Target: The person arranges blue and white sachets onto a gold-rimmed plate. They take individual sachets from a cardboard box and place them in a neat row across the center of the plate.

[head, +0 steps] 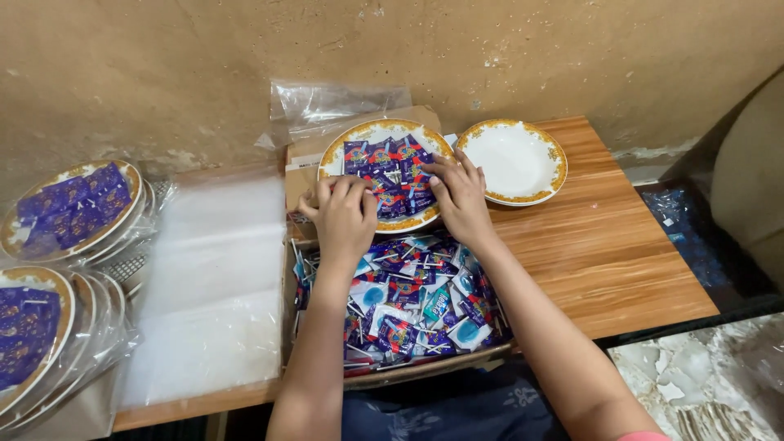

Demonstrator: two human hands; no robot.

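Observation:
A white plate with a gold patterned rim (357, 135) rests tilted on the far edge of a cardboard box (425, 371). Blue and purple sachets (390, 167) lie spread on the plate. My left hand (343, 214) lies knuckles-up on the plate's near left edge, fingers curled over sachets. My right hand (459, 196) lies flat on the sachets at the plate's right side, fingers spread. Beneath my forearms the box is filled with several loose sachets (412, 306) in blue, purple and white.
An empty gold-rimmed plate (514, 159) sits to the right on the wooden table (604, 253). A stack of clear plastic bags (212, 278) lies left of the box. Bagged plates of sachets (69, 212) are piled at far left. A rough wall stands behind.

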